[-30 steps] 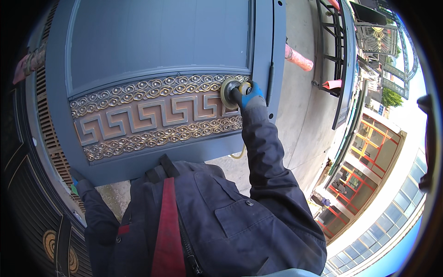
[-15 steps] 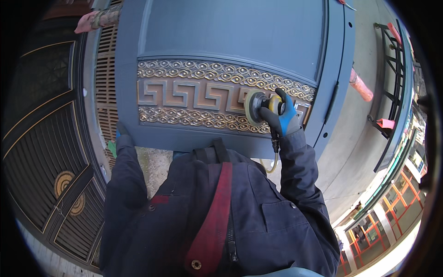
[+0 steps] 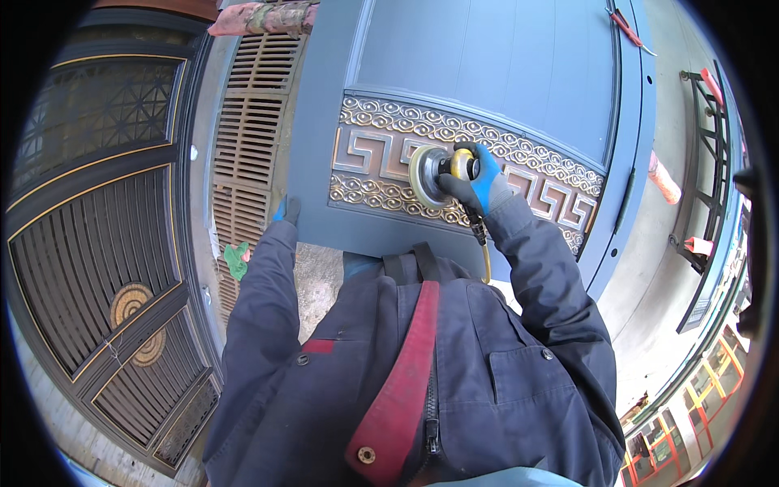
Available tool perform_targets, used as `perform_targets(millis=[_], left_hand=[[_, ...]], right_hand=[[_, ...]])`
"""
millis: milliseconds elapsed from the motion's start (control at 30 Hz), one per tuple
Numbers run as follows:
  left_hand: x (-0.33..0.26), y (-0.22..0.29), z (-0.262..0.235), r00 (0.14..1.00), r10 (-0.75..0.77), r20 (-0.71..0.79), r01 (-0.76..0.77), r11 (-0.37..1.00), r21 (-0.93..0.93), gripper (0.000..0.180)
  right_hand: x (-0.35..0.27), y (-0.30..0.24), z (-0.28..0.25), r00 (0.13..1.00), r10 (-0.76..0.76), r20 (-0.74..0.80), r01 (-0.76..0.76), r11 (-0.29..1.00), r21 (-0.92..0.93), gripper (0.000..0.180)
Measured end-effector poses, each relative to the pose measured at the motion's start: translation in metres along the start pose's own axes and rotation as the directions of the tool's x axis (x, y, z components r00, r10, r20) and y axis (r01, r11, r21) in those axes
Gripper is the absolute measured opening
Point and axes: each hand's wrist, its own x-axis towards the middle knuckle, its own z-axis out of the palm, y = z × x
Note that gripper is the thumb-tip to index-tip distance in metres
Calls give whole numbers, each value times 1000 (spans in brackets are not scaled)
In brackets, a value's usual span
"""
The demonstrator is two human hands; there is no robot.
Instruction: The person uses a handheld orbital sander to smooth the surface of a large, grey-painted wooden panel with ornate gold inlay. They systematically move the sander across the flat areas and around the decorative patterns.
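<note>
My right hand (image 3: 484, 180), in a blue and grey glove, is closed around the yellow and black body of a disc sander (image 3: 464, 166). The sander is tilted, its round pale pad (image 3: 422, 177) turned left over the raised key-pattern band (image 3: 369, 152) of a blue-grey door panel (image 3: 487, 49). Whether the pad touches the relief I cannot tell. A yellowish hose (image 3: 487, 264) hangs below the sander. At the panel's left edge rests my gloved left hand (image 3: 286, 209), its fingers mostly hidden.
Slotted brown slats (image 3: 243, 146) lie left of the panel, with a green cloth (image 3: 236, 260) on them. Farther left is a dark door with gold trim (image 3: 97, 235). Pink-wrapped bars (image 3: 251, 18) stick out beneath the panel. A red-handled tool (image 3: 626, 31) lies at its far right.
The sander in my right hand has moved left along the decorated band. The whole view has shifted, so the panel appears farther right. My left hand stays at the panel's edge.
</note>
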Motion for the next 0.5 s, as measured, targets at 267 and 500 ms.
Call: perform_targets(millis=[267,500], left_hand=[[13,-19,6,992,121,40,-125,984,126,81],[11,3,-3,992,64,109,-89,967,237,87]], right_hand=[[43,-44,100,865,-306,-398,37,830,-557,83],[90,-72,150,875,-269,-401,-79,739,-669,87]])
